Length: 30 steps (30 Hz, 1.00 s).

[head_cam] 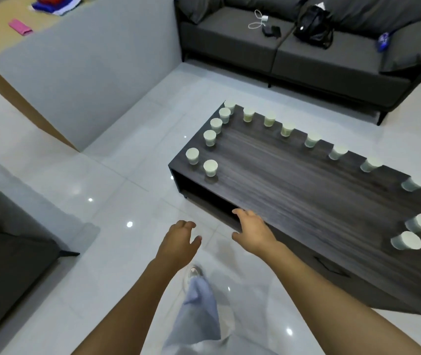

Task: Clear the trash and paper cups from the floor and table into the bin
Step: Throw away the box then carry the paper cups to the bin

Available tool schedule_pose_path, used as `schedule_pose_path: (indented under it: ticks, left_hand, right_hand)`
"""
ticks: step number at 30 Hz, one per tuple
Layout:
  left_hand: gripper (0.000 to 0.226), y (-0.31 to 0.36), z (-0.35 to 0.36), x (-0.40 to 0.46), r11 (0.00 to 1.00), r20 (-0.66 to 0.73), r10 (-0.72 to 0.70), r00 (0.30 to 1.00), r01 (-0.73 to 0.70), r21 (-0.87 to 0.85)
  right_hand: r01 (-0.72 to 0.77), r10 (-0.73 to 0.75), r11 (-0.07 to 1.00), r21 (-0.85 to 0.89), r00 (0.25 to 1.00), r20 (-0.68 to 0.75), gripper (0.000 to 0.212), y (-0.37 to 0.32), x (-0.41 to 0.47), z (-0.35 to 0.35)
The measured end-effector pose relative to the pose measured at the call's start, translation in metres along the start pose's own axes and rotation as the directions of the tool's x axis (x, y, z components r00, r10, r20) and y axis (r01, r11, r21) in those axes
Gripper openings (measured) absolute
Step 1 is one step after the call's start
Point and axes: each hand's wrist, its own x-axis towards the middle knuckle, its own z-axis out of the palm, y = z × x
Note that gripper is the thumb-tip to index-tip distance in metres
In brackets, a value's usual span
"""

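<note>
From the head view, the task looks barely begun, judging by how things lie: the dark wood worktop carries a full border of paper cups, and neither hand holds anything. A row of cups runs along the far edge, a second line runs down the short end on the left, two more cups stand at the near-left corner, and three cups sit by the right end. The middle of the worktop is bare wood. No bin shows in this view, and no trash can be made out on the glossy white floor, so where the cups must go cannot be told. The left hand hangs over the floor with its grip loosely spread and empty; the right hand hovers at the worktop's near edge, fingers relaxed and apart, gripping nothing. For moving, open tile lies to the left of the worktop and in front of the person's leg. A grey sofa bounds the far side, with a strip of floor between it and the worktop, and dark furniture closes in at lower left. The cups stand right at the worktop's edges, so a careless brush would likely tip them off.
</note>
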Motion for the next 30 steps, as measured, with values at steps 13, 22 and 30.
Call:
schedule_pose_path:
  ticks: [13,22,30]
  left_hand:
    - [0.044,-0.037,-0.119,0.235,0.997,0.064,0.064,0.996,-0.066,0.028]
    - [0.035,-0.029,-0.140,0.360,1.000,0.094,0.016,0.995,-0.013,-0.027]
    - [0.045,-0.032,-0.126,0.444,0.999,0.220,-0.039,0.975,0.035,0.021]
  right_hand:
    - [-0.158,0.156,0.985,0.068,0.987,0.029,0.065,-0.070,0.202,-0.057]
    - [-0.188,0.180,0.980,0.065,0.977,0.110,0.062,-0.064,0.323,-0.095]
    - [-0.228,0.217,0.972,0.050,0.962,0.165,0.061,-0.052,0.392,-0.092]
